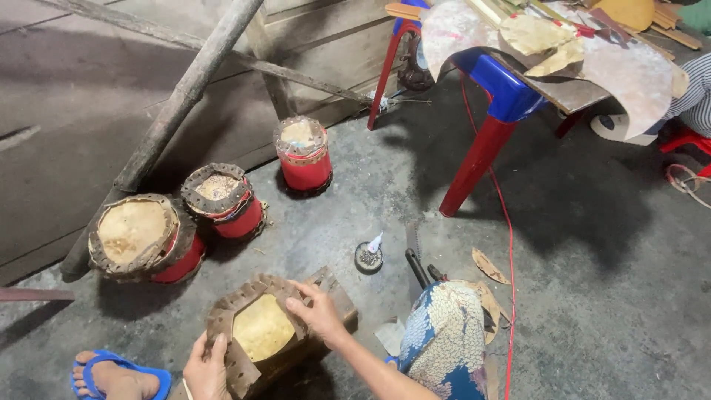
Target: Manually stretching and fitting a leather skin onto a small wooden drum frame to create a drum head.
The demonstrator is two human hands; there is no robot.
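Note:
A small drum (266, 330) with a yellowish hide top and a brown scalloped leather rim lies tilted on the concrete floor in front of me. My left hand (206, 368) grips its near-left rim. My right hand (317, 311) presses on the far-right rim, fingers spread over the leather flaps. Three finished red drums stand beyond it: a large one (144, 238) at the left, a middle one (222, 200), and a smaller upright one (304, 155) farther back.
A small glue pot with a nozzle (368, 255) and a dark-handled tool (416, 267) lie on the floor to the right. A red-and-blue plastic table (495, 111) holds hide scraps. A red cord (509, 252) runs across the floor. My foot in a blue sandal (111, 376) is at lower left.

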